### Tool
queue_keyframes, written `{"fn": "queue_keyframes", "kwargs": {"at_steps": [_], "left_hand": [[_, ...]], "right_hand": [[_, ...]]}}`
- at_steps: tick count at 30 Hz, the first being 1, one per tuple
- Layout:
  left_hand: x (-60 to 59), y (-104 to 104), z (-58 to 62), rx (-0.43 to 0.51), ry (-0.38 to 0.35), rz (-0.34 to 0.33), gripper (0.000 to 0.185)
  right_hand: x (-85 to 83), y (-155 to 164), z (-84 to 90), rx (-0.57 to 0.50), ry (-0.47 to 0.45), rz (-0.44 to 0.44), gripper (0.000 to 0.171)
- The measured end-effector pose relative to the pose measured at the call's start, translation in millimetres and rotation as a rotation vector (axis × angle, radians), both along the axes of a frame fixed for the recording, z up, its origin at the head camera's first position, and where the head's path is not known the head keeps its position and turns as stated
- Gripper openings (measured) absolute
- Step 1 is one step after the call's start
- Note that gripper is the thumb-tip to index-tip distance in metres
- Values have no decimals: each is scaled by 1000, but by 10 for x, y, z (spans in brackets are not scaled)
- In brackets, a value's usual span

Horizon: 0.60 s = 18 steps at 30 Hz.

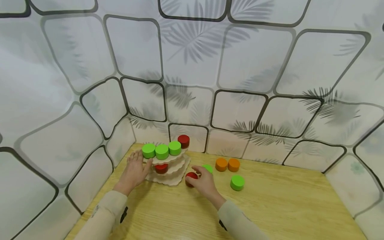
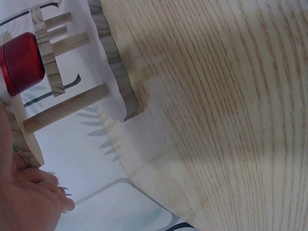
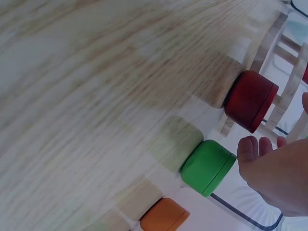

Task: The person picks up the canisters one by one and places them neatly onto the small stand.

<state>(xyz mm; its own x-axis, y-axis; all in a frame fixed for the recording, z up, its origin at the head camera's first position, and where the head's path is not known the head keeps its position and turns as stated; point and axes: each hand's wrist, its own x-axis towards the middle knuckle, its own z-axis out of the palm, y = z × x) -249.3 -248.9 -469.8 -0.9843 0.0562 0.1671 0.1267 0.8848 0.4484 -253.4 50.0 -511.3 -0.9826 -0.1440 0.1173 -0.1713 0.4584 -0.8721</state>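
Red cylinder, narrow gap, scalloped stand edge

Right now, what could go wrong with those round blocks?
The left hand touches the top shelf, so a nudge might tumble the three green blocks up there. The right hand is close to a red block on the table, with a green block nearby; its fingers might bump the green one over.

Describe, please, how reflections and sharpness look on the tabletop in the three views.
Right wrist view: the glossy tabletop mirrors the green cylinder and red cylinder, and its grain looks soft; left wrist view: a pale sheen washes out part of the wood, though the grain toward the right reads clearly; head view: lighting looks fairly even, without strong glare.
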Motion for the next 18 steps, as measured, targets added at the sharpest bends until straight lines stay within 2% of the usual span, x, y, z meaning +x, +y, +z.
{"fn": "queue_keyframes", "kwargs": {"at_steps": [11,18], "left_hand": [[-23,-18,-26,-13,6,3,81],[-23,-19,-11,2,-11,1,81]], "right_hand": [[-1,55,-69,39,-47,9,57],[-18,85,-143,56,-39,15,59]]}}
